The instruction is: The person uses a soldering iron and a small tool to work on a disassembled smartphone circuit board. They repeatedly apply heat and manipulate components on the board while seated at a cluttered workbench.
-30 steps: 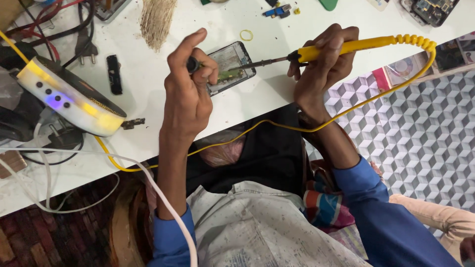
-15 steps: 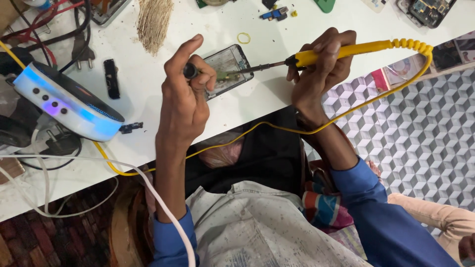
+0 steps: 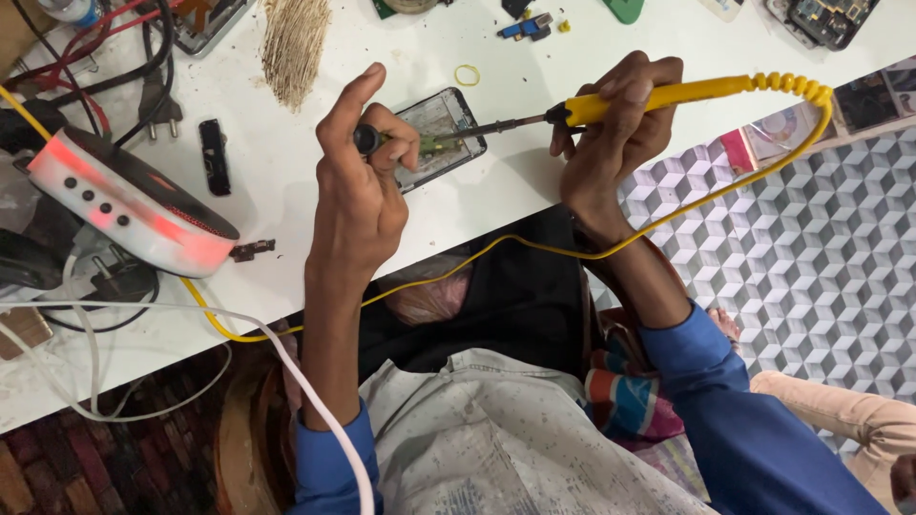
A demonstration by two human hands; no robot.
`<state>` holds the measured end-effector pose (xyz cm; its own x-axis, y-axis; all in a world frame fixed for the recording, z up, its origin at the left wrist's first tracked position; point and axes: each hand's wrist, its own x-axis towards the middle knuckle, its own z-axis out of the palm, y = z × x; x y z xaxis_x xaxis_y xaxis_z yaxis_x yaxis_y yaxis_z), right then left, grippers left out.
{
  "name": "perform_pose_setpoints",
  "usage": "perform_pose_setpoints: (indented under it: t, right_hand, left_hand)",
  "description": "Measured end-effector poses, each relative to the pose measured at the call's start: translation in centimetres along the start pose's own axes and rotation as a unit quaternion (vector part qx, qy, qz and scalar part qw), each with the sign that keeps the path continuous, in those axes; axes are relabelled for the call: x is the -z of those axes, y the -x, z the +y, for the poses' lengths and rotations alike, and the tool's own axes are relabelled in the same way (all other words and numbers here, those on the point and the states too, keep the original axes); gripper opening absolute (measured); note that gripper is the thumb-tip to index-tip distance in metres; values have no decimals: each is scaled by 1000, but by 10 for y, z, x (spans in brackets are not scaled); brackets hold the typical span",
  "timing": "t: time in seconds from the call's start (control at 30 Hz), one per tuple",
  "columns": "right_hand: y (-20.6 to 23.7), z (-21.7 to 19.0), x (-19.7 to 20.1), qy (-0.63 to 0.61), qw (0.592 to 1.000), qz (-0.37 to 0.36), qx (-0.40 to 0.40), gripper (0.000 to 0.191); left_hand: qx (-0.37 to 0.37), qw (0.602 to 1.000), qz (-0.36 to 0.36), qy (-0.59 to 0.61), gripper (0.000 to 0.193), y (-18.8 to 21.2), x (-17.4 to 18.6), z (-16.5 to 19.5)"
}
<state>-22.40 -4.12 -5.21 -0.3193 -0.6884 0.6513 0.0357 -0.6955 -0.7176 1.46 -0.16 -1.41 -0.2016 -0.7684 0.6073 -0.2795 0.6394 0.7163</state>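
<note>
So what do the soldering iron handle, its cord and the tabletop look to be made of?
Soldering iron handle: likely smooth yellow plastic, with a dull sheen. Cord: probably rubbery plastic sheath, yellow, ribbed where it meets the handle. Tabletop: likely a white laminate or painted board, flat and matte, scuffed.

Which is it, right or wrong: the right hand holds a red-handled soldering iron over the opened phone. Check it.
Wrong on the colour: the handle is yellow, not red. The head view shows the right hand holding a yellow-handled soldering iron over the opened phone.
</note>
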Motion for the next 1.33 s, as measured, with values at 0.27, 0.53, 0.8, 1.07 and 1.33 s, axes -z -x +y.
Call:
perform_pose_setpoints:
  t: [0.27, 0.53, 0.8, 1.07, 1.33]
  right_hand:
    - [-1, 4, 1, -13, 1000, -7, 14, 37]
    - [-1, 3, 2, -11, 1000, 3, 12, 35]
    - [-2, 6, 5, 5, 999, 5, 32, 36]
    - [-2, 5, 3, -14, 999, 24, 36, 35]
    - [-2, 1, 3, -6, 999, 23, 25, 34]
  left_hand:
    - [-9, 1000, 14, 13, 46, 2, -2, -3]
    - [-3, 997, 30, 75, 37, 6, 3, 1]
    - [28, 999, -3, 29, 43, 6, 1, -3]
    - [-18, 999, 37, 7, 52, 3, -3, -5]
    - [-3, 1000, 23, -11, 37, -7, -1, 6]
